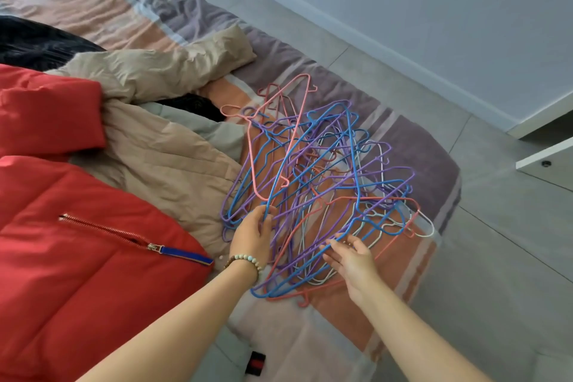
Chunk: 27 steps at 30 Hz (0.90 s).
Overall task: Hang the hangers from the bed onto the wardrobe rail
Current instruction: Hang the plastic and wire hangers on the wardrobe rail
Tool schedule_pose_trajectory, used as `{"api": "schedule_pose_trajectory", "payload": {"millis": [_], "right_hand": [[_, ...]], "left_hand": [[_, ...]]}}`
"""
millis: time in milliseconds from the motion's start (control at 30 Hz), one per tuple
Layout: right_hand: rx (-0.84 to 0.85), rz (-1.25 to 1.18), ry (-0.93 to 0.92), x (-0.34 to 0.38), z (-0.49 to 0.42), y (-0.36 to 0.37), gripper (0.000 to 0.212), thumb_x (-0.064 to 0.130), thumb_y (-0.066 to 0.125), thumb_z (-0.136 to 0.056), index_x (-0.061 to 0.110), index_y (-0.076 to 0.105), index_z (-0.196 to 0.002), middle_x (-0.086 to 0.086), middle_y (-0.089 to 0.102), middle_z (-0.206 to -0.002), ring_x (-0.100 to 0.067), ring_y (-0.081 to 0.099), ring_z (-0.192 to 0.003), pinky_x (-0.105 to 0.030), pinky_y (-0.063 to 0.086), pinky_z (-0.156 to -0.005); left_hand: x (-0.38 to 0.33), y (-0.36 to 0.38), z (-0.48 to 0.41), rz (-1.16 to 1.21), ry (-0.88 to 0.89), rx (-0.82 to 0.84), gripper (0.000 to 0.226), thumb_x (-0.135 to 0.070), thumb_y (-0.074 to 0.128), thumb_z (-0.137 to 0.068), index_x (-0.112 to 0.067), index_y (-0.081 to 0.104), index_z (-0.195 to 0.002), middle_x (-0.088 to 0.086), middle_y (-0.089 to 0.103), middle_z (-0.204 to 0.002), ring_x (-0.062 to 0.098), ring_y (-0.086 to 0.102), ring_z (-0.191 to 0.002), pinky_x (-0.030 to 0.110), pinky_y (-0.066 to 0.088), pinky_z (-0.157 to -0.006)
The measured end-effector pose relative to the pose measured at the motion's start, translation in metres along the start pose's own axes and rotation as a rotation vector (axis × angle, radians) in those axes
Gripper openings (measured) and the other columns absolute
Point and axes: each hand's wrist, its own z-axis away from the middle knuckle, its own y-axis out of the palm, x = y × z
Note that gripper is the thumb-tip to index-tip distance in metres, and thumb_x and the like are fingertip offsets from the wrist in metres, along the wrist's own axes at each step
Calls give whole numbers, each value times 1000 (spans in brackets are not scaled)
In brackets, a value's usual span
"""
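Wire hangers (316,183): tangled pile on the bed (412,146).
Left hand (252,234): grip pinching a blue hanger (279,189).
Right hand (350,259): fingers released, touching the pile's edge.

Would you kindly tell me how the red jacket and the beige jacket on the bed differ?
The red jacket lies nearest the camera; the beige jacket lies beyond it, partly beneath it. The red jacket shows a zipped pocket with a blue pull; the beige jacket shows none. Both are quilted, spread on the bed left of the hangers.
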Motion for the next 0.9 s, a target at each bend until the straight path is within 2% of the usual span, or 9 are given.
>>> {"api": "schedule_pose_trajectory", "payload": {"millis": [133,200,300,433,500,567,667,800,900], "right_hand": [[60,17,-138,31,21,-18,16,-3,56,-89,13,52,-88,-11,63,-89,-20,62,-76,-17,53,-52],[118,47,-213,53,38,-27,14,-1,56,-90,12,53,-90,-7,69,-86,-14,67,-71,-17,54,-56],[179,67,-341,94,71,-41,13,0,57,-90,13,54,-91,0,73,-81,-6,68,-67,-17,54,-59],[181,37,-483,160,125,-71,16,1,59,-88,16,52,-87,-1,75,-82,-9,70,-67,-18,55,-59],[177,11,-546,197,157,-89,17,2,60,-87,16,51,-86,-4,75,-87,-11,70,-67,-18,55,-60],[161,-23,-630,234,192,-107,17,3,60,-86,15,50,-83,-6,75,-87,-12,71,-69,-19,55,-61],[80,-66,-774,284,249,-139,19,1,59,-87,16,48,-81,-3,75,-77,-9,71,-66,-18,55,-60],[-140,-48,-984,337,334,-189,16,6,62,-87,16,49,-86,-4,76,-82,-12,72,-75,-19,54,-59],[-311,-56,-1155,371,409,-232,14,11,62,-87,17,50,-86,-4,76,-83,-14,72,-79,-19,54,-57]], "left_hand": [[-28,7,10,-45,-25,42,35,-29,42,-97,-14,50,-127,5,65,-109,25,61,-100,35,47,-89],[-53,11,16,-84,-16,79,49,-37,42,-96,-11,38,-137,2,59,-122,23,57,-109,35,43,-96],[-100,18,25,-109,20,120,69,-53,37,-92,-11,24,-145,4,49,-138,23,50,-121,43,37,-105],[-179,28,47,-54,107,227,75,-56,36,-91,-13,15,-148,4,28,-152,23,34,-136,37,27,-113],[-223,28,63,1,183,285,71,-55,37,-91,-14,20,-147,4,35,-148,21,41,-131,31,32,-108],[-271,26,82,31,270,392,62,-53,34,-93,-15,33,-142,4,47,-139,17,52,-115,20,38,-91],[-345,26,119,2,361,632,53,-52,30,-95,-16,45,-132,5,57,-124,14,54,-98,17,47,-76],[-441,26,183,-51,432,945,59,-55,22,-94,-17,55,-123,9,63,-113,26,62,-90,37,51,-86],[-510,19,241,-17,603,1017,61,-59,22,-91,-20,64,-109,7,69,-107,22,67,-83,31,54,-77]]}}
